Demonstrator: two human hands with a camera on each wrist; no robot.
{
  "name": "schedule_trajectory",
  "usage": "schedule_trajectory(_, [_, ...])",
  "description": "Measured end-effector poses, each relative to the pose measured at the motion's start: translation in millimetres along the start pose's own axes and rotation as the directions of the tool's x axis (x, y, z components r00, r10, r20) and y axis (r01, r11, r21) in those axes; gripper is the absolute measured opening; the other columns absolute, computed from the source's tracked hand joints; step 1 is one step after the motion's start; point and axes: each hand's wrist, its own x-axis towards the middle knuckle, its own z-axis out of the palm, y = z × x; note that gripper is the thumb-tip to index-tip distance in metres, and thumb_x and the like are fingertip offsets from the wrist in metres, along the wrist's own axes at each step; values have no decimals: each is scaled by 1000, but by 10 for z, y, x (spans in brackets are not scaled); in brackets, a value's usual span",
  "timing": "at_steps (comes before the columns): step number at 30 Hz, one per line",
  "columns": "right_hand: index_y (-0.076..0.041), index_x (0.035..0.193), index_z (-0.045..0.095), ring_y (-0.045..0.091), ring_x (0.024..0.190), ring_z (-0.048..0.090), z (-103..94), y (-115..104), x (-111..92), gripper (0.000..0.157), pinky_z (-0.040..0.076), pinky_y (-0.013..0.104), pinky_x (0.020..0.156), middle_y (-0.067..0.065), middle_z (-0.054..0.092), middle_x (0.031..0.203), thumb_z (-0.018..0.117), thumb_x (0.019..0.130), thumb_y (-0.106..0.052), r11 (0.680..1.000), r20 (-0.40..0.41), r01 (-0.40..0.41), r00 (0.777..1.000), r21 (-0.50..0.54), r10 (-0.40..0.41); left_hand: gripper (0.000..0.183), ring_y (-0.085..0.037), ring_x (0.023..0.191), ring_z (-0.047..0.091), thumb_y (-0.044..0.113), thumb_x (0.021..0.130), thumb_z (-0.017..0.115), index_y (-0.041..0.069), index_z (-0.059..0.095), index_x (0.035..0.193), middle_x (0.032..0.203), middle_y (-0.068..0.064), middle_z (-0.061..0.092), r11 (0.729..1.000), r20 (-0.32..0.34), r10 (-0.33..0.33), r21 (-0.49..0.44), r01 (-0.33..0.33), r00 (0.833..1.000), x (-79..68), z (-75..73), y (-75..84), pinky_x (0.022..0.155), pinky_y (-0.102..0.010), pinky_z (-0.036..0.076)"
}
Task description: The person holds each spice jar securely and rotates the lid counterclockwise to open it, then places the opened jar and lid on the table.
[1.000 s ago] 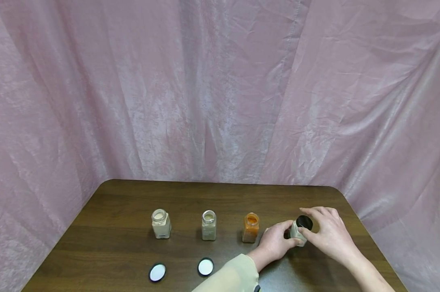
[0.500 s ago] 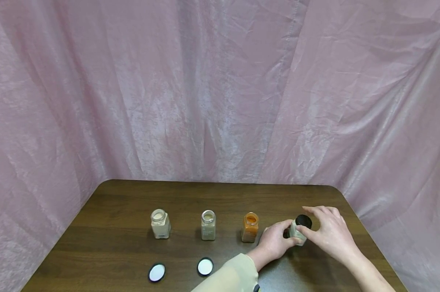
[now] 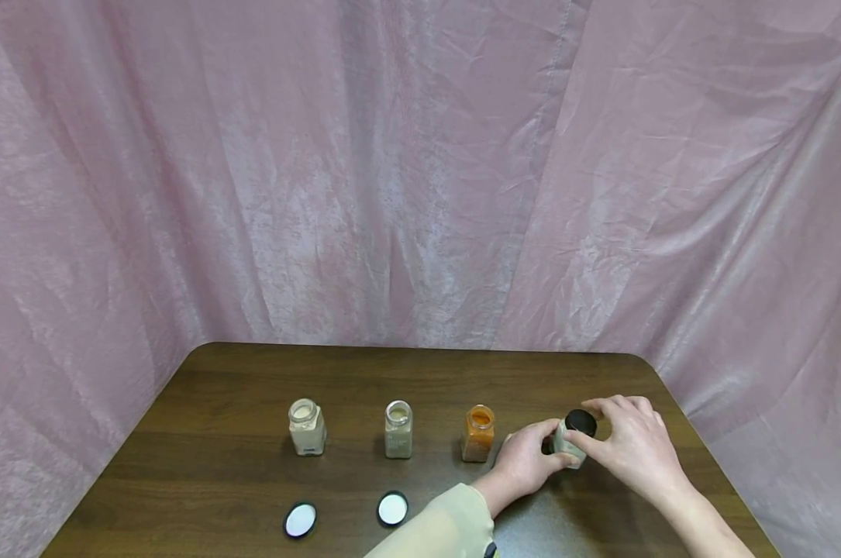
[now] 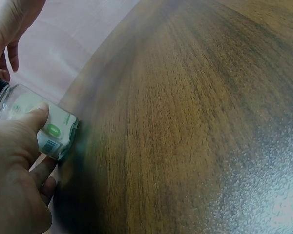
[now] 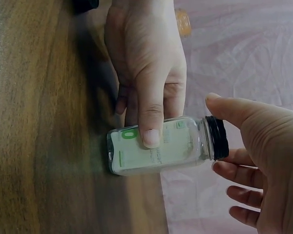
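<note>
At the right of the table, a square glass jar [image 3: 568, 452] with pale contents and a green-and-white label stands under a black lid [image 3: 581, 422]. My left hand [image 3: 527, 462] grips its body, thumb [image 5: 150, 126] across the label and fingers behind. My right hand [image 3: 635, 451] has its thumb on one side of the lid and curled fingers on the other, pinching it, as the right wrist view shows. In the left wrist view the lid is partly cut off and the right fingers hang above the jar [image 4: 53, 122].
Left of the hands stand three lidless jars: an orange-filled jar [image 3: 478, 435], a pale greenish jar [image 3: 398, 431] and a cream-coloured jar [image 3: 308, 428]. Two lids, one near the middle [image 3: 392, 510] and another lid further left [image 3: 300, 521], lie white side up on the brown table [image 3: 364, 372].
The right hand's fingers first spread slightly away from the lid, then curled back in around it. The left hand keeps its hold on the jar, nearly still.
</note>
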Motion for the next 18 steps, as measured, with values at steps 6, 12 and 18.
schedule_trajectory(6, [-14, 106, 74, 42, 113, 50, 20, 5, 29, 57, 35, 57, 91, 8, 70, 109, 81, 78, -63, 1000, -11, 10, 1000, -15, -10, 47, -2, 107, 62, 43, 86, 82, 30, 68, 129, 116, 18, 68, 1000, 1, 2, -2, -2, 1000, 28, -12, -15, 98, -33, 46])
schedule_trajectory(12, [-15, 102, 74, 41, 111, 51, 34, 12, 37, 51, 36, 57, 90, 6, 70, 105, 81, 79, -61, 999, -21, 27, 999, -24, -27, 46, -1, 108, 62, 43, 87, 81, 29, 68, 129, 118, 18, 68, 1000, -6, 13, 15, -13, 1000, 31, 4, -36, 98, -33, 46])
schedule_trajectory(18, [-14, 102, 75, 40, 107, 51, 34, 13, -1, 50, 38, 57, 87, 3, 69, 100, 83, 79, -58, 999, -17, 33, 999, -33, -33, 43, -1, 106, 63, 42, 87, 81, 30, 69, 126, 115, 19, 68, 1000, 0, 18, 16, -18, 1000, 7, 30, -33, 96, -31, 47])
